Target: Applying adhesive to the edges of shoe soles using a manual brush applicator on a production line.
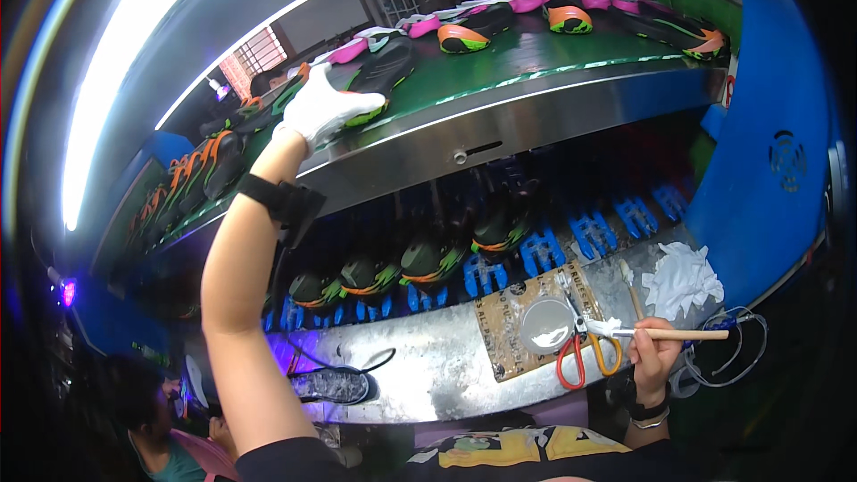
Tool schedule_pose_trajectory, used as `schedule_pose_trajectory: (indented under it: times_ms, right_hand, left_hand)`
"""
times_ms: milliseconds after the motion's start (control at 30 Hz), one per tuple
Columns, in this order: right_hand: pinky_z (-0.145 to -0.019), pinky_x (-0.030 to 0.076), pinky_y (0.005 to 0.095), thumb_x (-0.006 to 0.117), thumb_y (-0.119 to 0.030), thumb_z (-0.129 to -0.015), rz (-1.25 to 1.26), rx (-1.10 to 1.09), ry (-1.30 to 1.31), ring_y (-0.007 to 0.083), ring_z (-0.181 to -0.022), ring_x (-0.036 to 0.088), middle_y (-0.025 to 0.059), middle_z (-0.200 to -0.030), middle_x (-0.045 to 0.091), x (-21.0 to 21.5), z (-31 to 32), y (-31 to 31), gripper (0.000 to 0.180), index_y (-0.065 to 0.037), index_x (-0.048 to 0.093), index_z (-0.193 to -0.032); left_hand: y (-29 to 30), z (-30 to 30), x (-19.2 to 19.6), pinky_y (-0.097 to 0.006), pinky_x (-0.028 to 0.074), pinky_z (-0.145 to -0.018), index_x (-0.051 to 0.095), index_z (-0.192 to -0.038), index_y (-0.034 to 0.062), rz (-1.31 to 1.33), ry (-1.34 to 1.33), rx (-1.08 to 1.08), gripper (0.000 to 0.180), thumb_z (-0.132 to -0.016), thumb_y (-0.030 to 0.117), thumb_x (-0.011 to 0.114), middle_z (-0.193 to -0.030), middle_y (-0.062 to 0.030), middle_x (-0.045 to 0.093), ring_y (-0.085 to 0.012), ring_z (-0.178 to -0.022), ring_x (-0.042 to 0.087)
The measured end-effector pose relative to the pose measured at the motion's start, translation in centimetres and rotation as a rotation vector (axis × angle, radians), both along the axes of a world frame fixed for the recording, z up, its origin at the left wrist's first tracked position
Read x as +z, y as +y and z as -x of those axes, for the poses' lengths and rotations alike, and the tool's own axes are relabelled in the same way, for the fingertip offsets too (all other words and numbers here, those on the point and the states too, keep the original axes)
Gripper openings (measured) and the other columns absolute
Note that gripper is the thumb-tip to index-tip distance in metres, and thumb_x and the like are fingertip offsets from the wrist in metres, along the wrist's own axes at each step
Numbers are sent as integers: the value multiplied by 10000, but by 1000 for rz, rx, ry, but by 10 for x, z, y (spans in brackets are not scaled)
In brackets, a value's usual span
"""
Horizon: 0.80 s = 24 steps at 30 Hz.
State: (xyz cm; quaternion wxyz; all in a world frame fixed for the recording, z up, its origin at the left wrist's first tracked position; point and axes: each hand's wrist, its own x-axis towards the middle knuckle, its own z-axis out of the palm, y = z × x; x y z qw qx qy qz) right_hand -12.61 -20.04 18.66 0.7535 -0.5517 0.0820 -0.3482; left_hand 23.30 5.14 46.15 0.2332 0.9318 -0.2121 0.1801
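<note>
I'm seeing dark capital letters running across the brown sheet (505,348) on the metal bench (420,395), around the round dish (543,311), and I'm making them out only in broken pieces

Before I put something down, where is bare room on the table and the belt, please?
The metal table is bare between the black cable and the brown sheet; the green belt, between the orange-tipped soles and its front edge. The table's right is crowded: bowl, scissors, white cloth, and brush in the right hand's grip.
</note>
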Motion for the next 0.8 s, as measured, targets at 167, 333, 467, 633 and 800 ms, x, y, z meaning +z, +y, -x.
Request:
schedule_pose_trajectory:
  times_ms: [167,333,467,633,800]
  right_hand:
    - [-451,342,184,550,-21,-816,31,-36,45,52,-490,426,23,-621,485,-1,-8,-18,110,24,525,-914]
    - [-453,340,181,556,-32,-819,22,-26,92,50,-488,422,19,-619,483,-2,-23,-35,113,22,519,-911]
    - [-448,339,177,553,-32,-823,1,-33,97,49,-481,418,18,-615,477,-4,-32,-45,118,26,510,-916]
    - [-410,305,178,530,-57,-828,43,-48,106,54,-446,384,15,-591,453,-7,-35,-50,101,8,511,-904]
    - [-410,306,177,526,-55,-831,33,-70,109,53,-449,386,17,-594,452,-13,-32,-52,101,8,509,-909]
  left_hand:
    - [-6,4,10,-333,415,-892,365,-1231,-81,16,-194,81,898,-569,410,724,-1134,-242,527,-296,-1057,540]
    - [3,-2,25,-276,501,-725,328,-1292,-74,244,7,-58,768,-704,217,728,-927,-112,579,-160,-820,593]
    - [5,-6,3,-264,484,-736,285,-1313,-84,180,270,-38,802,-719,215,733,-984,-137,587,-129,-844,589]
    - [-11,-26,-7,-251,471,-780,374,-1273,-64,91,-38,208,859,-610,254,817,-936,-115,613,-138,-832,601]
    - [-11,-12,9,-228,465,-715,400,-1253,-77,103,-129,129,808,-610,199,805,-787,-61,602,-106,-720,584]
